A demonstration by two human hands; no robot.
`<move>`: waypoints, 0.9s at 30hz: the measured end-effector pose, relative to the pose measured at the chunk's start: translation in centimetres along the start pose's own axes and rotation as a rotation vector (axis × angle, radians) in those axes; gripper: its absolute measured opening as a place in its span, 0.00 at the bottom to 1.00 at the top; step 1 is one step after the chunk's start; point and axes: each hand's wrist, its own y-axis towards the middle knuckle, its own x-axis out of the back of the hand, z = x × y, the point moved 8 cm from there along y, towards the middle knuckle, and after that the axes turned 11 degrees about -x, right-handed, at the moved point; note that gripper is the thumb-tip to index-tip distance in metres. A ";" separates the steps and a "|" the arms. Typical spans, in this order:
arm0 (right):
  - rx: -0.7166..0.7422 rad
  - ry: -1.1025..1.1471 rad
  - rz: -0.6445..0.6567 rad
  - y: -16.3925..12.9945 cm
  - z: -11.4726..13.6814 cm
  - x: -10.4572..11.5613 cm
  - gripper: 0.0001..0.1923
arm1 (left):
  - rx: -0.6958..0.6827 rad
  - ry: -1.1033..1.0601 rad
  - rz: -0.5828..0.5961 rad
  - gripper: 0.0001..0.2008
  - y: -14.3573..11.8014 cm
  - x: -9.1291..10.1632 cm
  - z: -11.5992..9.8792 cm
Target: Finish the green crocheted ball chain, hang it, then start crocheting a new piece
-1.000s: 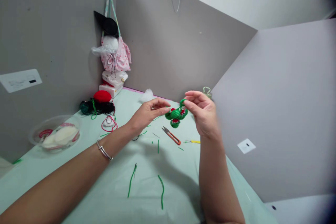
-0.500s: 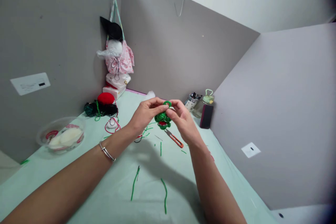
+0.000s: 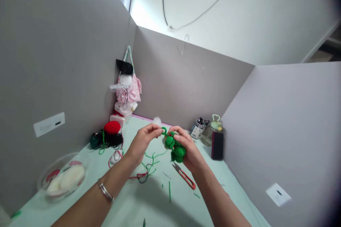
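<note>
A green crocheted piece [image 3: 178, 152] with rounded parts hangs from my right hand [image 3: 189, 147], whose fingers are closed around its upper side. My left hand [image 3: 144, 141] pinches a small green loop [image 3: 164, 131] to the left of the crocheted piece. A short green strand seems to run from the loop toward my right fingers. Below the hands, orange-handled thread snips [image 3: 185, 176] lie on the table. Cut green yarn pieces [image 3: 153, 159] are scattered beside them, along with a thin needle-like object [image 3: 166, 175].
At the left stands a clear plastic tub [image 3: 64, 177] with white pads. Red yarn [image 3: 112, 127] and black yarn [image 3: 114, 140] lie behind it. A pink bag [image 3: 130, 92] hangs in the corner. A phone [image 3: 217, 145], bottle [image 3: 211, 133] and pen cup [image 3: 197, 129] stand at the right.
My view has tilted upward. My hands have moved apart slightly, with the loop now in my left fingers. The crocheted piece has turned, and its red part no longer shows.
</note>
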 end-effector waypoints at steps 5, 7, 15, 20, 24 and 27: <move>-0.112 -0.197 0.135 3.5 0.8 -1.8 0.19 | 0.036 -0.025 -0.104 0.11 0.9 2.2 0.3; -0.109 -0.208 0.128 5.0 1.5 -2.0 0.20 | 0.037 -0.050 -0.151 0.11 1.1 2.9 0.4; 0.313 -0.333 -0.127 13.8 15.3 1.5 0.13 | 0.149 -0.196 -0.303 0.16 1.1 4.3 1.9; 0.551 -0.402 -0.322 20.7 25.3 4.3 0.05 | 0.207 -0.198 -0.301 0.14 1.2 4.3 2.7; 0.626 -0.440 -0.422 25.2 29.6 5.2 0.03 | 0.236 -0.207 -0.291 0.13 1.6 4.4 4.0; 0.658 -0.450 -0.452 27.8 31.6 5.1 0.05 | 0.262 -0.218 -0.298 0.14 1.8 4.5 5.6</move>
